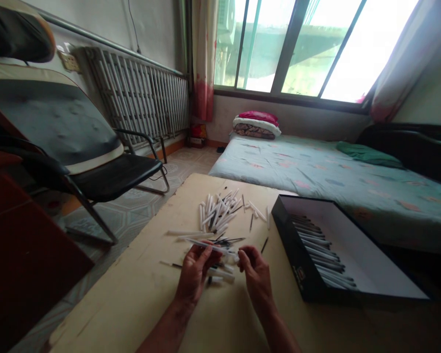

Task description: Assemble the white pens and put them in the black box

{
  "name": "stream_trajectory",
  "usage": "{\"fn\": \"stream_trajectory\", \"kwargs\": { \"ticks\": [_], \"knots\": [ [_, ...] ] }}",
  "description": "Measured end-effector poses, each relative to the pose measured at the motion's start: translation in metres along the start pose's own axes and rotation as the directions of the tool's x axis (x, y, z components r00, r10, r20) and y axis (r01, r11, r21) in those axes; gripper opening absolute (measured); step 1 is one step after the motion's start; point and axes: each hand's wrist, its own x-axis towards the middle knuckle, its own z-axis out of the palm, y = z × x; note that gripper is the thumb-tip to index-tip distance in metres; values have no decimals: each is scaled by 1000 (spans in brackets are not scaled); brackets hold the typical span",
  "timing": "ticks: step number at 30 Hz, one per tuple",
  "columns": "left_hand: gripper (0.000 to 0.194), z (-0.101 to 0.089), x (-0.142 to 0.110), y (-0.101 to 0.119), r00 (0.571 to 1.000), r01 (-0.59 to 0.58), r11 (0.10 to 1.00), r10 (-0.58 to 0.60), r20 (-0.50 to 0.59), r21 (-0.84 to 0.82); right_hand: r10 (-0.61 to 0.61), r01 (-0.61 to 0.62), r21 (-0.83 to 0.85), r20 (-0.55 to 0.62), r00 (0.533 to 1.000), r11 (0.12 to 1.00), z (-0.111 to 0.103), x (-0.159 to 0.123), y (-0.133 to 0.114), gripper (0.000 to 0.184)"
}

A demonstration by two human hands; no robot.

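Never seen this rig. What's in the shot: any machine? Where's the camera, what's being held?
No machine here: these are a person's own two bare hands, filmed by one camera worn on the head, looking forward and down. The left hand holds a white pen. The right hand is at the pen's far end; I can't tell whether it grips it. On the pale table lies a loose pile of pens. Beside it, an open black box holds more pens in a row.

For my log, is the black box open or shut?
Open: no lid covers the black box, and rows of pens show inside.
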Motion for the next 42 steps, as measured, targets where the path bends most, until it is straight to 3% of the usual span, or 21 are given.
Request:
{"fn": "stream_trajectory", "kwargs": {
  "ticks": [6, 19, 30, 38, 42],
  "knots": [
    [20, 0, 0, -3, 999, -13, 998, 10, 44, 64, -5, -1, 137, 42, 999, 991, 10, -12, 0, 17],
    [20, -2, 4, -8, 997, -12, 989, 0, 83, 146, -10, 4, 144, 42, 999, 990, 8, -10, 4, 13],
    [21, 1, 4, -6, 997, 5, 987, -18, 78, 160, 50, -53, 106, 28, 998, 993, 6, -9, 6, 18],
    [20, 1, 4, -5, 993, 22, 985, -42, 113, 173, -16, 19, -80, 42, 999, 997, 7, -10, 10, 36],
    [20, -2, 5, -7, 995, -8, 984, -9, 95, 175, -22, 26, -35, 93, 995, 999, 9, -10, 8, 29]
  ]
}}
